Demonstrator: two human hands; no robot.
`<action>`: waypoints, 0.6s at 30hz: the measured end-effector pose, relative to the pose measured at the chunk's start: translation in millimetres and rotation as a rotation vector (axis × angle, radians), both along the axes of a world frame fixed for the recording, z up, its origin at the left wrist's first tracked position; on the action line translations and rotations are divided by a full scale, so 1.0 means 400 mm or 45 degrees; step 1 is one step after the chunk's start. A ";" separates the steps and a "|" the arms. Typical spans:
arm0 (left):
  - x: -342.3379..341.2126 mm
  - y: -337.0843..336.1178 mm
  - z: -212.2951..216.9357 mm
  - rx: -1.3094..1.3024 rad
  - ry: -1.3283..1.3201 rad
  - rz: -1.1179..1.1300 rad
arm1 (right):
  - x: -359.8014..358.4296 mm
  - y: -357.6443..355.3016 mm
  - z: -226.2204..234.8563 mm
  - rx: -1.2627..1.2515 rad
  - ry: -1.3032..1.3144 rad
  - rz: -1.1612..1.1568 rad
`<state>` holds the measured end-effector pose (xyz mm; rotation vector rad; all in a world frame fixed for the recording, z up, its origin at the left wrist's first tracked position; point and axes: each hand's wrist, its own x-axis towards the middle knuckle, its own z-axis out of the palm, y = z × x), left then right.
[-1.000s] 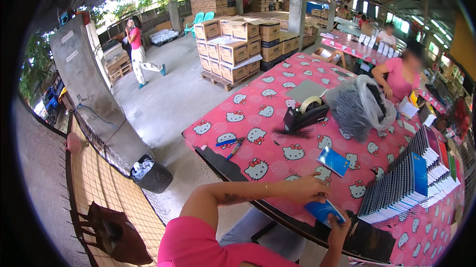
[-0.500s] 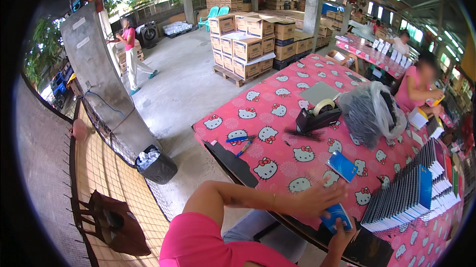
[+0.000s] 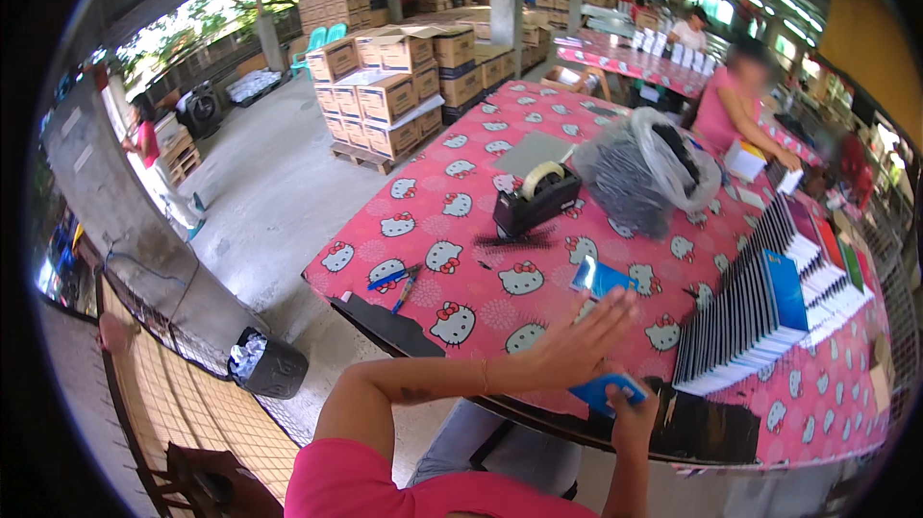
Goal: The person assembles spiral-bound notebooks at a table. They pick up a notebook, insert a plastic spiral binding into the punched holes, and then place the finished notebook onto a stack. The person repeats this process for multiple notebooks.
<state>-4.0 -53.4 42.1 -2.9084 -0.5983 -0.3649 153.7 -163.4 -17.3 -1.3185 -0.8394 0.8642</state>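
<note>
My right hand grips a small blue-covered notebook by its right end, thumb on top, at the near table edge. Just above that notebook is my left hand, its fingers stretched out flat and nothing in its grasp. Beyond the left fingers lies another blue notebook, with glare on its cover. To the right stands a long row of spiral notebooks, black bindings toward me and a blue cover at the near end.
A black tape dispenser, a plastic bag of dark material and pens rest on the pink patterned table. Across it a co-worker handles notebooks. Left of the table stands a black bin; stacked cartons stand behind.
My view has swung right, so the scene shifts left. The left hand stays stretched out above the held notebook, which has turned flatter. The co-worker's arm now reaches down toward the notebooks.
</note>
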 end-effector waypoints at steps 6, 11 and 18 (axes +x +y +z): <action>-0.029 -0.061 -0.149 -0.108 -0.214 -0.385 | 0.011 0.008 -0.008 0.082 0.068 -0.006; 0.000 -0.055 -0.081 -0.407 0.133 -0.208 | 0.019 0.014 -0.010 0.102 -0.101 0.021; 0.047 -0.044 -0.081 -0.163 -0.377 -0.280 | -0.005 0.013 0.001 0.050 -0.090 -0.138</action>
